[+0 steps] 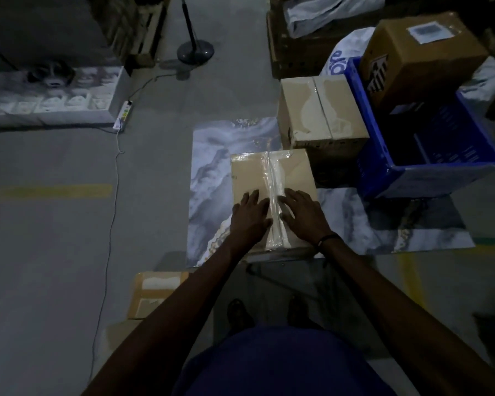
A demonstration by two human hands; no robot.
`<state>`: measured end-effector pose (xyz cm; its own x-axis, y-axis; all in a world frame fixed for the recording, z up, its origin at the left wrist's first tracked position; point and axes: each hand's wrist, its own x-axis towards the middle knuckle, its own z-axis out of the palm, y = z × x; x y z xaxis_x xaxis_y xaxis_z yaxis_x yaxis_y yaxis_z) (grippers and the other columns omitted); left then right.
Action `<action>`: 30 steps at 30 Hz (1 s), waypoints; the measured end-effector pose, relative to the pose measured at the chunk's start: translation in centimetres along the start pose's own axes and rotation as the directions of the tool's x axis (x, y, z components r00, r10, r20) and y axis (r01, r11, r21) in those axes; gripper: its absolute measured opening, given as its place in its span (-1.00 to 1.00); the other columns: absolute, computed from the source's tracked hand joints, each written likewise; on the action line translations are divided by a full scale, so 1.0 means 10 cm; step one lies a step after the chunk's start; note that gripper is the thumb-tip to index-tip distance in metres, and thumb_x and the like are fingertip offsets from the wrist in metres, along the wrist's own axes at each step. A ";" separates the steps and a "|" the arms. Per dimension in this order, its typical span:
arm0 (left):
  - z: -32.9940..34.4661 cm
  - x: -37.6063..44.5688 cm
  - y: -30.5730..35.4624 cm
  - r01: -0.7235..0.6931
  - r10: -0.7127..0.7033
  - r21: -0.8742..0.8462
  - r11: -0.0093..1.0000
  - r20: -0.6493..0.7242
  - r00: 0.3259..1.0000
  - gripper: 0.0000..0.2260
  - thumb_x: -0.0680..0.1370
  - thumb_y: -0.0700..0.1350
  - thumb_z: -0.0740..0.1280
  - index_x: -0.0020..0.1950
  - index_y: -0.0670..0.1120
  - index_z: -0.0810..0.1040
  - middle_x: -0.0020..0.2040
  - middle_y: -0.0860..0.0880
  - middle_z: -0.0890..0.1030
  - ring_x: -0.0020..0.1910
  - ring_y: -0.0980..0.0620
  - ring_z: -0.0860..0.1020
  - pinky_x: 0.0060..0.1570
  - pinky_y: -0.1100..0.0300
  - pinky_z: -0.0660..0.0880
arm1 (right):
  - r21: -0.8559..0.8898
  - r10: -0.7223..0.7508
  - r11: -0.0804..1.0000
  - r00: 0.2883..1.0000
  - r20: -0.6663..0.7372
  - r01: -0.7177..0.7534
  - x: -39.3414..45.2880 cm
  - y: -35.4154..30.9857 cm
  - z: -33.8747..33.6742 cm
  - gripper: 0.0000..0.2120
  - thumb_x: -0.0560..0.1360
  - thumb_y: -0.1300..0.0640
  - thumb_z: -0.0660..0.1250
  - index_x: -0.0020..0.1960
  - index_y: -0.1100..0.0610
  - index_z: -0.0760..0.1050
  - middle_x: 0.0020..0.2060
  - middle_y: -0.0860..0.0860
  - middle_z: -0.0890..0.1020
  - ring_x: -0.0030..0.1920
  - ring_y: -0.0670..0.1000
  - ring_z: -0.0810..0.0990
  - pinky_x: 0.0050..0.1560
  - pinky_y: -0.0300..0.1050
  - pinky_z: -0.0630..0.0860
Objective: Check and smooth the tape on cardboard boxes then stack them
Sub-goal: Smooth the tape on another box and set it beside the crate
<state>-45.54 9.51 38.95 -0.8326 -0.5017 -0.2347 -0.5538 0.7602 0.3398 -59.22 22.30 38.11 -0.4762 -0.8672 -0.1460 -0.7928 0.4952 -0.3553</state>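
Nearest the person, on the floor to the left of their feet, lies a small cardboard box [155, 292] with pale tape patches on its top. Lighting is dim throughout.

On the marble-patterned bench [209, 178] directly ahead sits the taped box [272, 195], flat, close to the bench's near edge. A strip of clear tape [275, 192] runs down the middle of its top from far edge to near edge, wrinkled and glossy.

Both hands lie palm-down on the top of this box, fingers spread and straight, holding nothing. The left hand [250, 215] rests just left of the tape strip; the right hand [302, 214] rests just right of it, its fingertips touching the tape's edge. A dark band circles the right wrist.

Behind the taped box, touching or just beside its far right corner, stands a second box [320, 110], sealed with clear tape along its centre seam. To its right is a blue crate [429, 172] on the bench. A larger brown carton [423, 58] bearing a white label rests tilted on the crate's far rim.

Further off, a fan stand base [195, 51] sits on the grey floor, with a power strip [124, 115] to the left.
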 end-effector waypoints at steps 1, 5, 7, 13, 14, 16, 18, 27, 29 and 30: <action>0.02 -0.06 -0.01 0.010 -0.010 -0.013 1.000 -0.001 1.000 -0.42 0.60 0.12 0.36 0.58 0.07 0.28 0.66 -0.12 0.12 0.62 -0.20 0.08 0.48 -0.25 0.23 | 0.023 -0.010 1.000 1.000 -0.003 0.010 -0.06 0.05 0.01 -0.49 0.63 -0.01 0.32 0.55 0.05 0.34 0.56 0.08 0.31 0.54 0.14 0.27 0.42 0.15 0.35; 0.12 -0.22 0.00 0.044 -0.044 -0.023 0.999 -0.008 0.999 -0.41 0.56 0.11 0.41 0.56 0.08 0.34 0.65 -0.09 0.15 0.62 -0.19 0.12 0.45 -0.21 0.28 | -0.029 -0.031 0.999 0.999 -0.010 0.031 -0.29 0.21 0.05 -0.49 0.62 -0.03 0.34 0.53 0.05 0.38 0.56 0.05 0.33 0.53 0.11 0.30 0.37 0.14 0.39; 0.12 -0.22 0.02 0.052 -0.053 -0.012 0.999 -0.017 0.998 -0.43 0.56 0.09 0.42 0.55 0.07 0.36 0.64 -0.09 0.16 0.61 -0.19 0.13 0.44 -0.19 0.30 | -0.053 -0.035 0.998 0.999 -0.017 0.034 -0.32 0.20 0.06 -0.50 0.62 -0.02 0.34 0.53 0.04 0.38 0.57 0.04 0.32 0.54 0.11 0.29 0.35 0.13 0.39; 0.16 -0.32 0.22 0.107 -0.107 -0.069 0.992 0.007 0.994 -0.40 0.55 0.03 0.43 0.56 0.04 0.33 0.65 -0.11 0.14 0.62 -0.21 0.10 0.46 -0.18 0.30 | -0.006 -0.058 0.998 0.998 0.017 0.058 -0.36 0.14 0.03 -0.48 0.63 -0.01 0.34 0.54 0.11 0.36 0.57 0.09 0.31 0.57 0.14 0.25 0.43 0.12 0.34; 0.21 -0.35 0.26 0.111 -0.110 -0.066 0.992 0.008 0.994 -0.40 0.57 0.03 0.42 0.57 0.03 0.31 0.66 -0.11 0.12 0.62 -0.21 0.08 0.47 -0.19 0.28 | -0.014 -0.074 0.997 0.997 0.012 0.074 -0.39 0.12 0.04 -0.48 0.62 0.00 0.35 0.53 0.13 0.37 0.56 0.11 0.33 0.55 0.16 0.28 0.43 0.14 0.38; 0.27 -0.37 0.31 0.124 -0.124 -0.072 0.990 0.002 0.992 -0.41 0.59 0.02 0.40 0.58 0.03 0.29 0.66 -0.11 0.10 0.63 -0.20 0.06 0.48 -0.20 0.26 | -0.050 -0.083 0.995 0.996 0.012 0.083 -0.43 0.11 0.10 -0.48 0.62 0.01 0.35 0.52 0.13 0.37 0.55 0.12 0.36 0.54 0.18 0.31 0.40 0.18 0.43; 0.25 -0.34 0.31 0.132 -0.132 -0.079 0.988 0.008 0.991 -0.41 0.57 0.01 0.42 0.57 0.02 0.31 0.66 -0.10 0.11 0.63 -0.19 0.07 0.48 -0.20 0.27 | -0.052 -0.085 0.995 0.996 0.003 0.086 -0.43 0.12 0.13 -0.49 0.62 0.02 0.34 0.52 0.14 0.38 0.54 0.12 0.37 0.53 0.18 0.33 0.37 0.19 0.45; -0.10 0.22 0.11 0.149 -0.148 -0.027 0.989 0.035 0.988 -0.33 0.55 0.09 0.44 0.58 0.01 0.24 0.67 -0.10 0.07 0.63 -0.22 0.02 0.46 -0.37 0.19 | -0.096 -0.101 0.990 0.995 -0.002 0.100 0.09 0.15 -0.07 -0.53 0.65 0.10 0.25 0.53 0.22 0.34 0.51 0.19 0.37 0.48 0.25 0.34 0.32 0.20 0.44; -0.18 0.37 0.11 0.139 -0.138 0.000 0.990 0.097 0.986 -0.25 0.52 0.08 0.48 0.61 0.03 0.19 0.67 -0.09 0.02 0.64 -0.23 -0.01 0.44 -0.43 0.17 | -0.101 -0.082 0.991 0.996 0.025 0.084 0.25 0.12 -0.11 -0.51 0.66 0.09 0.23 0.56 0.17 0.29 0.56 0.16 0.30 0.52 0.23 0.27 0.38 0.20 0.39; -0.20 0.43 0.12 0.139 -0.140 0.023 0.990 0.131 0.981 -0.23 0.52 0.08 0.49 0.62 0.03 0.17 0.67 -0.08 -0.01 0.64 -0.23 -0.03 0.43 -0.45 0.16 | -0.110 -0.074 0.991 0.997 0.032 0.077 0.31 0.12 -0.10 -0.51 0.65 0.09 0.23 0.56 0.15 0.30 0.57 0.14 0.29 0.53 0.23 0.26 0.38 0.20 0.38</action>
<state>-49.79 7.47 40.20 -0.7382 -0.5448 -0.3977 -0.6635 0.6927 0.2827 -62.07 20.28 38.19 -0.4040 -0.9026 -0.1484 -0.8641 0.4298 -0.2619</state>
